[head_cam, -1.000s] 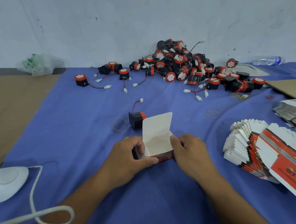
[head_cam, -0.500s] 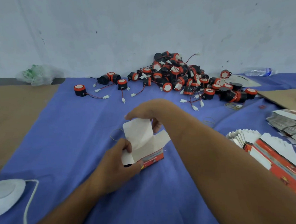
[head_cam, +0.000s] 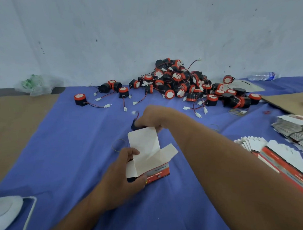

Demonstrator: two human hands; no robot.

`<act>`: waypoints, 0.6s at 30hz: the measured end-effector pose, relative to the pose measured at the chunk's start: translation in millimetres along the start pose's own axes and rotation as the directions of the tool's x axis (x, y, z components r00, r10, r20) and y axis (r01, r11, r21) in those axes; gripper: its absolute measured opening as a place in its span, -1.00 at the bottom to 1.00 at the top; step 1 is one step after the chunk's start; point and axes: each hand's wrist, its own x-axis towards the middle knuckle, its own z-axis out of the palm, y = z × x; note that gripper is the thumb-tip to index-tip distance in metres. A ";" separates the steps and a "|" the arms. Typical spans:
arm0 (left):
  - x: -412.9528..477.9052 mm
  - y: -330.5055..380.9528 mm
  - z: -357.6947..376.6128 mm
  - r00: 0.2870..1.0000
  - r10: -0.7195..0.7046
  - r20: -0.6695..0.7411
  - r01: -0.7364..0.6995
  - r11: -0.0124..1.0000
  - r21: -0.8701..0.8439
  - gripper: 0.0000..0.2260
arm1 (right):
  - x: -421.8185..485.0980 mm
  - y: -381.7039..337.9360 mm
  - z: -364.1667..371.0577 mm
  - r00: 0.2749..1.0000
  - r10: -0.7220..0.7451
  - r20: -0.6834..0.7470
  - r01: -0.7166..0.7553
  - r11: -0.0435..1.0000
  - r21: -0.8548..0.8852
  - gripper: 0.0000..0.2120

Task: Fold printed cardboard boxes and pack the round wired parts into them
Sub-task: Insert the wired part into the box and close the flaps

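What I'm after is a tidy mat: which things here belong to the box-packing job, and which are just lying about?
Job: open box, held by the left hand; round part, gripped by the right hand; pile of round parts; flat box stacks.
Lying about: plastic bag; water bottle; white corded device; cardboard sheet.

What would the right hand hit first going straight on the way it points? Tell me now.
The right hand, gripping a round wired part, points far-left. Ahead is bare blue cloth, then likely a loose white connector; depth is unclear.
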 end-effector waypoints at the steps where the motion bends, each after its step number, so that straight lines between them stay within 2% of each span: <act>1: 0.2 -1.4 -0.1 1.000 0.000 0.011 0.000 1.000 -0.004 -0.51 | -5.5 5.6 -3.7 0.990 -0.029 -0.136 0.039 0.997 0.067 -0.74; 2: -0.4 -2.4 0.1 1.000 0.004 0.020 -0.004 1.000 -0.005 -0.51 | -13.7 12.1 -7.4 0.955 -0.090 -0.283 0.120 0.989 0.091 -0.78; 4: -1.1 -3.5 0.2 1.000 0.012 0.024 -0.011 1.000 -0.004 -0.51 | -40.4 24.7 -8.4 0.809 -0.266 -0.525 0.372 0.922 0.107 -0.86; 5: -1.1 -3.5 -0.1 1.000 0.010 0.025 -0.010 1.000 -0.007 -0.50 | -57.5 30.4 -3.6 0.732 -0.356 -0.581 0.488 0.869 0.084 -0.76; 7: 0.1 -2.7 -0.2 1.000 0.013 0.017 -0.013 1.000 0.000 -0.48 | -88.8 44.6 18.6 0.608 -0.521 -0.599 0.615 0.786 -0.061 -0.55; 9: 2.2 -1.3 0.4 1.000 0.028 -0.009 -0.028 0.999 0.028 -0.46 | -107.7 60.1 49.5 0.547 -0.648 -0.530 0.637 0.733 -0.240 -0.44; 11: 3.4 -2.1 2.4 0.997 0.068 -0.040 -0.069 0.997 -0.029 -0.46 | -114.3 71.6 73.9 0.565 -0.709 -0.422 0.631 0.701 -0.333 -0.44; 14: 4.0 -8.0 5.3 0.992 0.110 -0.058 -0.113 0.992 -0.049 -0.45 | -116.6 79.6 84.6 0.673 -0.641 -0.370 0.578 0.767 -0.279 -0.44; 18: 4.8 -17.6 4.1 0.984 0.179 -0.012 -0.178 0.981 0.072 -0.44 | -120.0 82.5 78.3 0.690 -0.642 -0.336 0.618 0.763 -0.189 -0.40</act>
